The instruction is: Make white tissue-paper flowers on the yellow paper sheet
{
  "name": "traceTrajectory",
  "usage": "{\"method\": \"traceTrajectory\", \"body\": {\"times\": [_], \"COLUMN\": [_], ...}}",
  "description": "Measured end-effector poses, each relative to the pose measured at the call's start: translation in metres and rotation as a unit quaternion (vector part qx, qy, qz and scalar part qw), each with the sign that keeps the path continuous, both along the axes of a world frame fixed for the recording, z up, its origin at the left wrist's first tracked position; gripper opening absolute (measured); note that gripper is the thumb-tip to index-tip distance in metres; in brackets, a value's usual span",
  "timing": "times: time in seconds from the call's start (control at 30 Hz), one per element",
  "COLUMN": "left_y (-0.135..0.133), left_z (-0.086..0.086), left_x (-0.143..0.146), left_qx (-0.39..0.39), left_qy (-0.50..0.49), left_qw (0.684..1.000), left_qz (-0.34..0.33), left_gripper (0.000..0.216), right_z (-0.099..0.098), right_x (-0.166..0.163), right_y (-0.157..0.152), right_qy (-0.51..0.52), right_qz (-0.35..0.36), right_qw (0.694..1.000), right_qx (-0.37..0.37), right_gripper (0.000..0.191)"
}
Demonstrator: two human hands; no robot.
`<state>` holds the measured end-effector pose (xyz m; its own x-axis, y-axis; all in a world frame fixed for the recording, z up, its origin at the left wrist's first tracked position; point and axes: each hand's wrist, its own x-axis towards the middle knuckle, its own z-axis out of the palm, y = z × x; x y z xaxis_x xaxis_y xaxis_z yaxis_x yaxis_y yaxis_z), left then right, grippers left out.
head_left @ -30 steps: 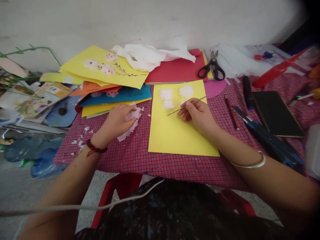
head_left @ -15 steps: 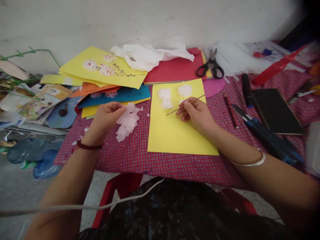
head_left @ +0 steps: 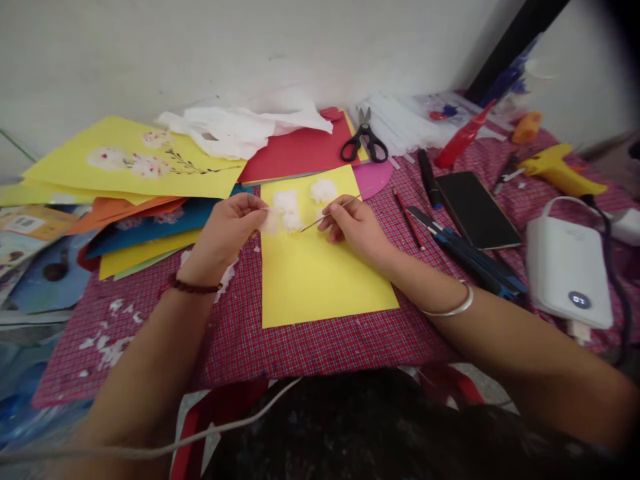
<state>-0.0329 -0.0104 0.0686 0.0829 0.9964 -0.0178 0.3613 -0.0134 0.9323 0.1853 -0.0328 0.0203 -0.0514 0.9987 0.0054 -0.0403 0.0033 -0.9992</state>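
Note:
My left hand (head_left: 233, 227) is closed in a pinch on a thin white tissue paper piece (head_left: 271, 223), held over the left edge of a yellow sheet (head_left: 325, 283). In my right hand (head_left: 355, 230) is a thin stick (head_left: 311, 225), its tip pointing left, low over the sheet. White fluffy tissue clusters (head_left: 286, 202) sit on the sheet's upper part, and another tissue cluster (head_left: 323, 191) is to their right. A pile of tissue pieces (head_left: 227, 277) lies partly hidden under my left wrist.
Black scissors (head_left: 365, 140) lie behind the sheet. To the right are a pencil (head_left: 409, 220), a utility knife (head_left: 465, 257), a black phone-like slab (head_left: 477, 210), a white power bank (head_left: 569, 267) and a yellow glue gun (head_left: 563, 172). Decorated yellow cards (head_left: 125, 177) are stacked left.
My left hand has moved from the tissue pile to the yellow sheet with a tissue piece in its fingers. The view has turned right; my right hand still holds the stick.

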Motion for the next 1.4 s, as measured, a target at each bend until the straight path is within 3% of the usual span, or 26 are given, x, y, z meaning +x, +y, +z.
{"method": "traceTrajectory", "body": {"times": [0.27, 0.47, 0.67, 0.83, 1.03, 1.3, 1.4], "left_y": [-0.007, -0.011, -0.001, 0.001, 0.006, 0.000, 0.000], "left_z": [-0.017, -0.022, -0.029, -0.028, -0.032, -0.038, -0.039], "left_x": [0.003, 0.019, 0.022, 0.025, 0.019, 0.005, 0.005], "left_qx": [-0.020, 0.046, 0.110, 0.115, 0.163, 0.119, 0.119], "left_qy": [0.021, 0.138, 0.201, 0.217, 0.143, 0.236, 0.239], "left_qw": [0.999, 0.985, 0.968, 0.965, 0.976, 0.964, 0.963], "left_qz": [-0.039, -0.091, -0.098, -0.093, 0.020, -0.016, -0.026], "left_gripper": [0.010, 0.008, 0.014, 0.014, 0.016, 0.017, 0.017], "right_z": [0.001, 0.007, 0.003, -0.006, -0.001, 0.003, 0.001], "right_x": [-0.001, 0.001, -0.004, -0.007, -0.004, -0.009, -0.009], "right_y": [0.002, -0.003, -0.009, -0.007, -0.013, -0.025, -0.026], "right_qy": [0.003, 0.010, -0.037, -0.140, -0.295, -0.518, -0.531], "right_qz": [-0.005, -0.043, 0.014, 0.045, 0.072, 0.128, 0.130], "right_qw": [1.000, 0.998, 0.996, 0.983, 0.928, 0.790, 0.774], "right_qx": [-0.002, 0.038, 0.076, 0.114, 0.215, 0.302, 0.321], "right_gripper": [0.028, 0.036, 0.031, 0.024, 0.024, 0.025, 0.027]}}
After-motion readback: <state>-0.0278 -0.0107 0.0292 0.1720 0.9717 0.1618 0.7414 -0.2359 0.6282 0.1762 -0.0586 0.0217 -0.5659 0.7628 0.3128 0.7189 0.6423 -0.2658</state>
